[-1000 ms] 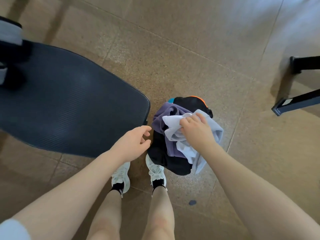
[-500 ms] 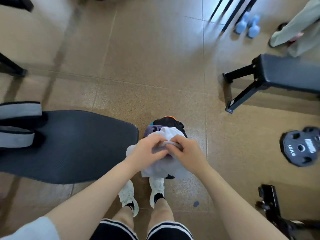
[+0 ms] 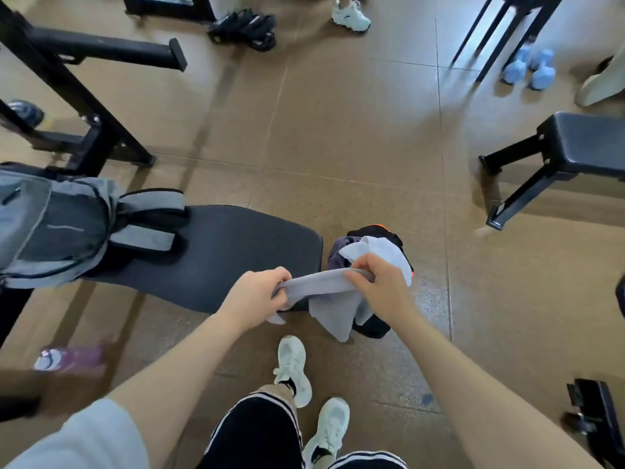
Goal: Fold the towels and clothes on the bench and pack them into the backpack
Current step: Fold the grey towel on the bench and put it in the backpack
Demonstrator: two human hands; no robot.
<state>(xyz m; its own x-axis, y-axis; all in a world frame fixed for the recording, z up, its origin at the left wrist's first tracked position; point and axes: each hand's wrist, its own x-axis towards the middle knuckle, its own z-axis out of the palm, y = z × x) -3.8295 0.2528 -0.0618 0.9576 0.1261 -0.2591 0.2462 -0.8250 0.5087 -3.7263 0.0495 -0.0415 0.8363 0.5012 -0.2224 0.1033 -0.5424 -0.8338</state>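
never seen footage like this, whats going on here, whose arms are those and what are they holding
There is no machine here. The one picture comes from a wide-angle camera on a person's head, looking down at their own arms and white sneakers.

The left hand and right hand both grip a light grey towel, stretched between them with its ends hanging down. On the black padded bench lies a grey fabric backpack. A pile of dark and white clothes sits just past the bench's end, behind the towel.
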